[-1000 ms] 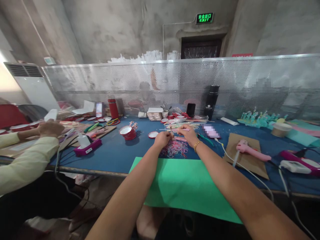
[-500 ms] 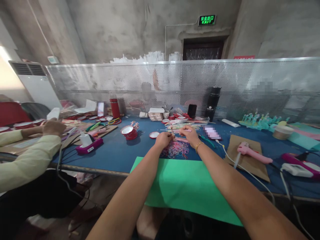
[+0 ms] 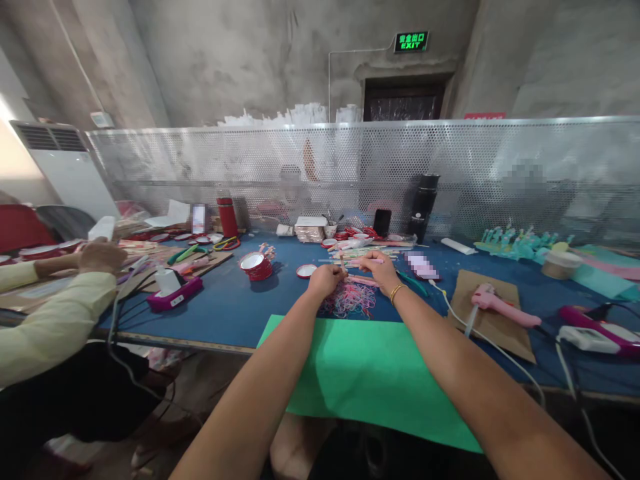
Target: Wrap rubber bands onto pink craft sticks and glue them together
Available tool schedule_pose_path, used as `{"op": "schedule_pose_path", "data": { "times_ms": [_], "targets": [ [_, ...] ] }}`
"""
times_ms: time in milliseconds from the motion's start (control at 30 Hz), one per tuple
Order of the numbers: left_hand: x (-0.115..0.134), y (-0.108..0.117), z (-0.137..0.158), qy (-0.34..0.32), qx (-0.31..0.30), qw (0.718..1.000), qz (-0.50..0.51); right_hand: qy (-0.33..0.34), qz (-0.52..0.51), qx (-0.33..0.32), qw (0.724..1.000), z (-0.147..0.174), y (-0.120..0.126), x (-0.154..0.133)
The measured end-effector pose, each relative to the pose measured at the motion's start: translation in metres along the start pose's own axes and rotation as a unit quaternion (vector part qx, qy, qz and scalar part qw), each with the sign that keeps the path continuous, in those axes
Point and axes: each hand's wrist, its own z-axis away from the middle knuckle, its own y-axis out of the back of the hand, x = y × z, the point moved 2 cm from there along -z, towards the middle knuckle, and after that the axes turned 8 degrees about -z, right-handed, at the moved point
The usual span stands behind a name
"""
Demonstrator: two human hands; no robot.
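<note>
My left hand [image 3: 326, 280] is closed, pinching a short pale stick [image 3: 343, 261] that points upward. To its right, my right hand [image 3: 382, 272] is closed round a slim pinkish-lilac pen-like tool [image 3: 369, 264]; its tip is too small to make out. Just below both hands lies a tangled heap of pink, purple and blue strings [image 3: 350, 301]. Behind them are several pale thin sticks [image 3: 385, 253] on the blue table. A green sheet [image 3: 380, 380] hangs over the table's front edge, under my forearms.
Left of my hands stand a small red-rimmed round piece [image 3: 306, 271] and a red drum-like stack [image 3: 256, 267]. On the right, a pink glue gun [image 3: 505, 305] lies on cardboard [image 3: 510, 343] near a white cable. A co-worker's hand [image 3: 103, 257] is at far left.
The view has shifted very slightly. Both my hands keep nearly the same place and grip, close together above the strings.
</note>
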Motion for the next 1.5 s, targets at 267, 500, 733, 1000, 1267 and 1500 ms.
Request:
{"op": "schedule_pose_path", "data": {
  "times_ms": [267,500,733,1000,1267,1500],
  "targets": [
    [-0.0013,-0.0007,0.0005,0.002,0.008,1.000,0.002,-0.011,-0.001,-0.003,1.000,-0.0006,-0.0005,0.0035],
    [-0.0013,0.0001,0.0014,0.009,0.005,1.000,-0.004,-0.015,-0.015,-0.018,1.000,0.0020,-0.0038,0.0032],
    [-0.0036,-0.0013,-0.0001,-0.002,0.009,1.000,0.005,0.002,-0.010,0.001,1.000,-0.0018,-0.0001,0.0036],
    [-0.0001,0.0002,0.0011,0.003,0.004,1.000,-0.014,-0.051,-0.032,-0.021,0.998,0.0025,-0.0035,0.0042],
    [-0.0015,-0.0012,0.0000,0.002,0.006,1.000,-0.020,-0.021,-0.010,-0.017,1.000,0.0009,-0.0021,0.0038],
    [-0.0055,-0.0052,-0.0026,0.006,0.005,1.000,-0.002,0.003,0.001,0.000,1.000,-0.0007,0.0010,0.0065]
  ]
}}
